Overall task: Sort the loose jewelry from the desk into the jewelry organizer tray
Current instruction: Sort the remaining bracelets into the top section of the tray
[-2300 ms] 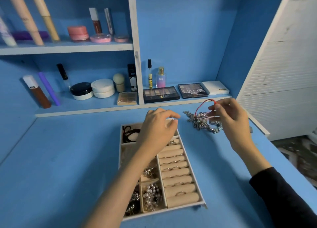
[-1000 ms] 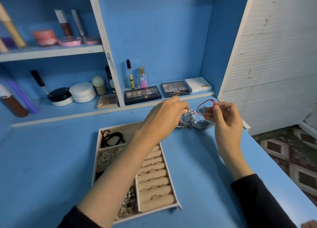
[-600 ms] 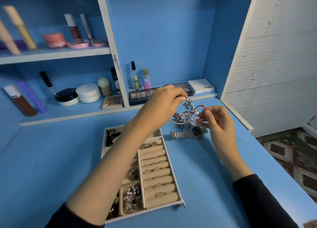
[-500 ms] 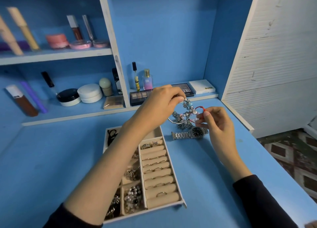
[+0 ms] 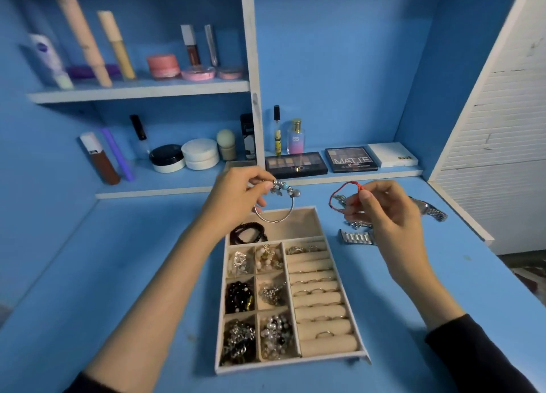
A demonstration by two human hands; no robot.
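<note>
At frame centre, on the blue desk, the jewelry organizer tray is lying flat. Above its top compartment, the left hand is pinching a silver charm bangle. Right of centre, the right hand is pinching a red string bracelet above loose watches.

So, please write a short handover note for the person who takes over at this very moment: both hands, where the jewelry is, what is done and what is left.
Left hand: pinches a silver charm bangle, hanging above the tray's wide top compartment.
Right hand: pinches a red string bracelet, lifted above the desk.
Organizer tray: black bead bracelets in the top compartment, six small cells filled, rings on the rolls.
Left to do: put down both held pieces, then sort the metal watches and chains lying on the desk right of the tray, partly hidden behind the right hand.
</note>
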